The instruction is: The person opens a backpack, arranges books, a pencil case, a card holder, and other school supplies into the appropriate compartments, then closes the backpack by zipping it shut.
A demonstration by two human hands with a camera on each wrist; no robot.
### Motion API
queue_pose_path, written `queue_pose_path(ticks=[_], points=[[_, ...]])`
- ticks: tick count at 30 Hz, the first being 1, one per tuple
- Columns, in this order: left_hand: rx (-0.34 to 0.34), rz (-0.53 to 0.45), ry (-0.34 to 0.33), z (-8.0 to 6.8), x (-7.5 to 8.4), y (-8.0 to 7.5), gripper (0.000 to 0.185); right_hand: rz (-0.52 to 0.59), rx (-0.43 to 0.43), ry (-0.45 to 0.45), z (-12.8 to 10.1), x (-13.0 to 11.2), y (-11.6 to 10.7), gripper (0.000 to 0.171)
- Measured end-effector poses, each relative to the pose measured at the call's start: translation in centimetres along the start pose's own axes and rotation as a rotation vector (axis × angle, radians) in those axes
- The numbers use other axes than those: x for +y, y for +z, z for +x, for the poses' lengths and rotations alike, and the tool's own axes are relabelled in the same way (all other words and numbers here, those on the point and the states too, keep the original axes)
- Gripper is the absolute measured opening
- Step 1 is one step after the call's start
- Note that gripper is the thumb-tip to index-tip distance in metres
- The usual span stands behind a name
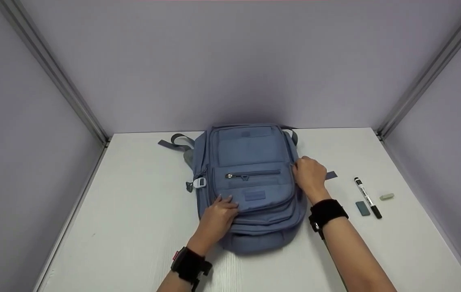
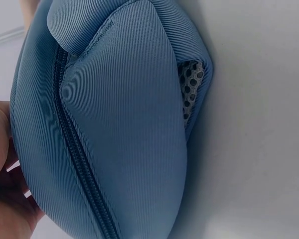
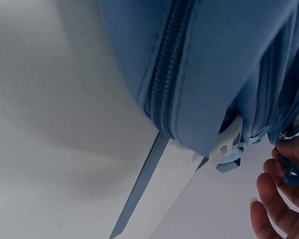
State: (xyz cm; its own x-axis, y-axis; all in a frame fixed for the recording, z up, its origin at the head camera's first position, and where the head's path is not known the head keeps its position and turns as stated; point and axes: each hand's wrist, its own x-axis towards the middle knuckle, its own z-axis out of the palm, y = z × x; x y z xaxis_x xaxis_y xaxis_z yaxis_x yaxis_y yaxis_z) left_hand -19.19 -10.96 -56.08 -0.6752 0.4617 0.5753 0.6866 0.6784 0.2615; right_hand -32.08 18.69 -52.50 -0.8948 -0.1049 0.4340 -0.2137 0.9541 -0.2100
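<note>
No legible text
The marker point(image 1: 367, 197) has print on its barrel and the backpack point(image 1: 250, 182) a front patch, both too small to read.

White table point(image 1: 133, 227) with a faintly grained top, standing inside a three-sided booth and filling its floor area from wall to wall. Back wall point(image 1: 238, 61) at 12 o'clock: plain, pale lilac-grey, without windows or fittings. Left wall point(image 1: 19, 162) at 9 o'clock and right wall point(image 1: 449, 134) at 3 o'clock: same colour and finish. Two aluminium corner posts point(image 1: 52, 69) run diagonally down from the upper corners, at 10 and 2 o'clock, and meet the table's rear corners. Lighting is soft and even, with a darker shaded patch low on the back wall just above the table's far edge.
</note>
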Motion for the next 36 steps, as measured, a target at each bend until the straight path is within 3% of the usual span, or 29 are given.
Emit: queue_pose_path(ticks=[5,9,12,16,20,24,28,36], points=[[-0.006,-0.021,-0.023,-0.1,0.1,-0.1,0.011,0.024,-0.01,-0.017,-0.1,-0.2,-0.1,0.013],[-0.007,-0.019,-0.04,0.0,0.1,-0.3,0.01,0.063,0.014,-0.091,-0.9,-1.3,-0.5,0.012],[-0.006,-0.01,-0.037,0.0,0.1,-0.5,0.01,0.175,0.011,-0.205,-2.1,-3.1,-1.3,0.013],[0.001,-0.001,-0.03,0.1,0.2,-1.0,0.011,0.357,-0.104,-0.409,-4.1,-5.8,-2.4,0.009],[-0.005,0.012,-0.039,0.4,0.3,-1.3,0.01,0.397,-0.222,-0.557,-5.4,-7.4,-2.7,0.011],[-0.011,0.019,-0.045,0.5,0.4,-1.4,0.007,0.351,-0.258,-0.617,-6.3,-7.8,-2.4,0.017],[-0.011,0.022,-0.053,0.6,0.5,-1.5,0.006,0.328,-0.235,-0.665,-6.7,-7.7,-2.0,0.014],[0.022,0.026,-0.061,1.0,0.6,-1.8,0.009,0.422,-0.198,-0.66,-6.8,-8.2,-2.3,0.003]])
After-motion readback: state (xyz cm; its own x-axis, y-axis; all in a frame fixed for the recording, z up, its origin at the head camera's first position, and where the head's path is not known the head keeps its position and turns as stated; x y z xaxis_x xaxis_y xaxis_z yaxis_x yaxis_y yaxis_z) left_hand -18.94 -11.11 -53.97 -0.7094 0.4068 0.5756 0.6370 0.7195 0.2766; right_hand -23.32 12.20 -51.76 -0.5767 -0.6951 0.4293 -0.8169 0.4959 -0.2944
